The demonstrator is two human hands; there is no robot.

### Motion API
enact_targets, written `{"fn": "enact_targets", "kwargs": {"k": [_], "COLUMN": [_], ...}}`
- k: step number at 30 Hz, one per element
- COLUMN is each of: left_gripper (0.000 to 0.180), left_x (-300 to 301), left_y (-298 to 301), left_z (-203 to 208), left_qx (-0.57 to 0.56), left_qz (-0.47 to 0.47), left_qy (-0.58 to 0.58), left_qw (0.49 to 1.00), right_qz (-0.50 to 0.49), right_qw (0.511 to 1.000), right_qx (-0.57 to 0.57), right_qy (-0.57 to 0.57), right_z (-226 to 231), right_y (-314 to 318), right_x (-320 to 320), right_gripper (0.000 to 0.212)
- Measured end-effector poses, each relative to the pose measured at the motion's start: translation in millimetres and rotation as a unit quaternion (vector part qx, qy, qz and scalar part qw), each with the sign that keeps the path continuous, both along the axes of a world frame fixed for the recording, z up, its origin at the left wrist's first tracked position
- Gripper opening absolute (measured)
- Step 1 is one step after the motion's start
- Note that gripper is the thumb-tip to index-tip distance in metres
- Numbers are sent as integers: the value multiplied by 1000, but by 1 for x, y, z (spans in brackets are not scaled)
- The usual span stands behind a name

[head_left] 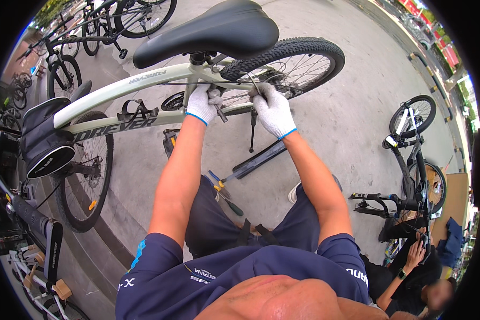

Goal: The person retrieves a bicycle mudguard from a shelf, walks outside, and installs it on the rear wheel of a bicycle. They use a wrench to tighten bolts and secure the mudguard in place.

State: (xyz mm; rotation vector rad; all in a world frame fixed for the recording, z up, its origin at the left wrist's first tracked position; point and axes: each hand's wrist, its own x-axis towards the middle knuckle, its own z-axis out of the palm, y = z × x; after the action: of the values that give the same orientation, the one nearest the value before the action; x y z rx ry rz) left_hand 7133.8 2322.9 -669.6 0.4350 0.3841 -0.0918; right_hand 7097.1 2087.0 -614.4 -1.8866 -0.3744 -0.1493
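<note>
A small tool [220, 113] is gripped by the gloved left hand [204, 103] while a thin cable [254, 84] is pinched by the gloved right hand [273, 109] at the cream bicycle frame [117, 90].

Outdoor bicycle repair spot on a paved forecourt [352, 106]: pale green bicycle [117, 93] up for work, more bicycles [416, 154] parked around, pliers and screwdrivers [224, 192] scattered on the concrete, cardboard [456, 200] off to the side.
</note>
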Motion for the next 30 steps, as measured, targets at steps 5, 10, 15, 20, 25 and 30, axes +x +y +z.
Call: {"fn": "enact_targets", "kwargs": {"k": [5, 10, 15, 20, 25, 30], "left_gripper": [12, 15, 8, 13, 19, 14], "left_x": [-3, -5, -6, -13, -26, -26], "left_y": [-5, -6, -5, -8, -11, -10], "left_z": [3, 2, 2, 13, 21, 15], "left_qx": [27, 88, 67, 68, 21, 71], "left_qz": [15, 15, 2, 0, -1, 50], "left_qy": [3, 29, 13, 45, 43, 36], "left_qw": [1000, 996, 998, 997, 999, 996], "right_qz": [31, 36, 85, 96, 120, 113], "right_qw": [994, 992, 987, 984, 993, 992], "right_qx": [-64, -100, -125, -147, -4, -62], "right_qy": [-77, -68, 47, 40, 8, 13], "right_z": [17, 21, 22, 19, 5, -4], "right_y": [45, 63, 54, 56, 51, 33], "right_x": [29, 43, 53, 60, 59, 63], "right_gripper": [47, 48, 51, 51, 36, 21]}}
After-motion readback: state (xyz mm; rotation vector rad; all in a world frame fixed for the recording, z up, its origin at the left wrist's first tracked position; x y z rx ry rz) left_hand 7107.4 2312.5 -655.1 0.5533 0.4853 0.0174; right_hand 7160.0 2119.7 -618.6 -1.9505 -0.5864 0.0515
